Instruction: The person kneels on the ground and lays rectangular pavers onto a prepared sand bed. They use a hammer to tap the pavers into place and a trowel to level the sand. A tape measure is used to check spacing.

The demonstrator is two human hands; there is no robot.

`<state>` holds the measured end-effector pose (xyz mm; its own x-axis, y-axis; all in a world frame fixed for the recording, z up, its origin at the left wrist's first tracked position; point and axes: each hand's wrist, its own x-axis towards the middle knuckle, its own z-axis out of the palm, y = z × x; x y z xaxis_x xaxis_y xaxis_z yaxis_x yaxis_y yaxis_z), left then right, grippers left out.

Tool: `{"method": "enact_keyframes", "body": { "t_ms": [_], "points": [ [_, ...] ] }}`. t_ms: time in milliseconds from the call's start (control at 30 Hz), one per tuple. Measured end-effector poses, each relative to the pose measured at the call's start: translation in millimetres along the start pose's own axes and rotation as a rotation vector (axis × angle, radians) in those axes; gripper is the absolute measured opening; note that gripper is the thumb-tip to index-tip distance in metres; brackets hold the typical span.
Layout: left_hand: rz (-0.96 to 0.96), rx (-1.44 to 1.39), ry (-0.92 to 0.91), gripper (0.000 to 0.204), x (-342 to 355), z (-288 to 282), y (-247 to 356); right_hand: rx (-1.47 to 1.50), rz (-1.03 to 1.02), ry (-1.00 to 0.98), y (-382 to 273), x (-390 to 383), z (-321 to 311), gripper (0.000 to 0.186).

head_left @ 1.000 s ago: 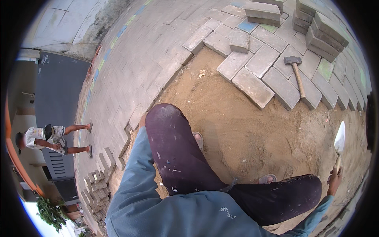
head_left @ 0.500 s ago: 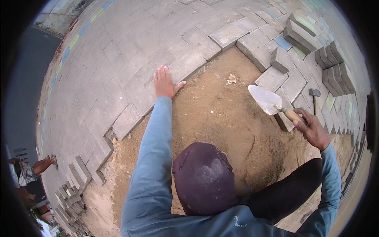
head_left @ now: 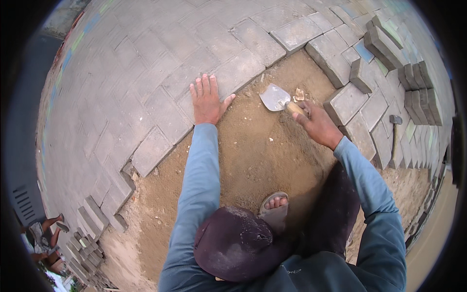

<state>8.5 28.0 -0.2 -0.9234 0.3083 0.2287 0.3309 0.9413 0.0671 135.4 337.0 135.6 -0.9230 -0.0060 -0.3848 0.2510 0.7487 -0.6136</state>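
My silver metal trowel with a pale wooden handle (head_left: 276,99) is over the brown sand (head_left: 243,146), tight in my right hand (head_left: 318,124). If I press too hard, the blade could dig a hole, or bump the flat grey concrete paving (head_left: 243,68). It points left and a bit far; its long line runs near right to far left. My left hand (head_left: 207,103) lies flat on the paving, fingers a little apart.

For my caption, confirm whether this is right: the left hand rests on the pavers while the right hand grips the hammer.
Not the hammer: the head view shows the right hand gripping a trowel; the left hand rests on the pavers.
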Motion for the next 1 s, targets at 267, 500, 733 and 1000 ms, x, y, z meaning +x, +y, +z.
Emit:
{"method": "enact_keyframes", "body": {
  "t_ms": [267,500,733,1000],
  "points": [
    [0.004,-0.01,0.035,0.095,7.4,-4.3,8.1,0.299,0.153,-0.108,44.0,-26.6,49.8,0.069],
    [-0.019,-0.006,0.023,0.096,-4.7,-7.1,3.9,0.133,0.169,-0.201,-1.6,-17.1,4.7,0.06],
    [-0.006,-0.025,0.018,0.097,1.4,-5.9,-1.5,0.097,-0.014,0.177,19.0,-32.5,118.8,0.049],
    [0.033,0.164,-0.027,0.091,6.5,-6.8,10.7,-0.31,0.251,0.23,16.6,-179.5,-52.9,0.046]
  ]
}}
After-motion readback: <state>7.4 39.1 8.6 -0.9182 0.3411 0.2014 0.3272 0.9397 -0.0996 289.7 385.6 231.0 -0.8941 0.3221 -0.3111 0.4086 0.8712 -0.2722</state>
